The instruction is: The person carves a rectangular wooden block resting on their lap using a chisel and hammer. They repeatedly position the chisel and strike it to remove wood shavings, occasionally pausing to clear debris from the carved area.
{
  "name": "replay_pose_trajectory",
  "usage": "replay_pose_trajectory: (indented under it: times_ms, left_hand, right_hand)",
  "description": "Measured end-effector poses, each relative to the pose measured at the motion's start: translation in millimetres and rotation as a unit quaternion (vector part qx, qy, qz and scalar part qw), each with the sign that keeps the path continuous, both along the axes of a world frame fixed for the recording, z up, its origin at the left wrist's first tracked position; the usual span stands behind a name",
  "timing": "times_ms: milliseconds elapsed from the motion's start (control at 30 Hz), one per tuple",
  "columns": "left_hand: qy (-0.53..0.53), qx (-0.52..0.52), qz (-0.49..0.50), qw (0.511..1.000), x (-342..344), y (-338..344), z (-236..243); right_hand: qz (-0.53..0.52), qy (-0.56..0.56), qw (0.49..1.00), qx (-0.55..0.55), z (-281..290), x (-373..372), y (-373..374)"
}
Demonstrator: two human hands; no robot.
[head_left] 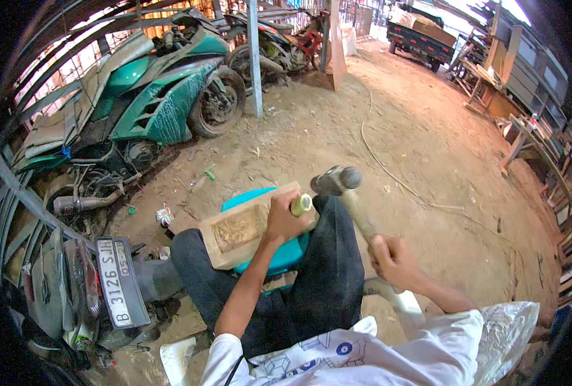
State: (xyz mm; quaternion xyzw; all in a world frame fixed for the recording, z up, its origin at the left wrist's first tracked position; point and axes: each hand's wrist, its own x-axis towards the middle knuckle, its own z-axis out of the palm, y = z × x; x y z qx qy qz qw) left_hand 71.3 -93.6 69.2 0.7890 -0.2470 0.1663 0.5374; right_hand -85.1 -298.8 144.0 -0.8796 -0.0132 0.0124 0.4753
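Observation:
A pale wooden block (217,253) with a rectangular carved hollow lies slanted across a turquoise plastic seat (278,256), between my dark-trousered knees. Over the block's right end, my left hand (282,220) is closed round a tool with a yellow-green handle (301,204), which looks like a chisel; its blade is hidden beneath the hand. Rough wood chips (237,229) show in the hollow. My right hand (392,258) grips the light handle of a hammer (337,180). The dark hammer head is raised beside and above the yellow-green handle, apart from it.
A green motorcycle (160,106) stands at the left behind a metal post (254,61). Close at my left is another motorcycle's rear (60,286). A hose (389,172) crosses the dirt floor. A wooden bench (521,138) lines the right; a truck (421,37) stands far back.

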Motion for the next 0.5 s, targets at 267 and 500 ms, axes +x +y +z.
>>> replay_pose_trajectory:
  times_ms: [267,500]
  left_hand:
    - [-0.010,-0.001,-0.018,1.000,-1,-6,2]
    - [0.006,-0.016,0.008,1.000,4,7,0]
  right_hand:
    - [-0.031,-0.187,0.979,0.068,-19,1,9]
    - [0.053,-0.046,0.997,0.013,28,13,10]
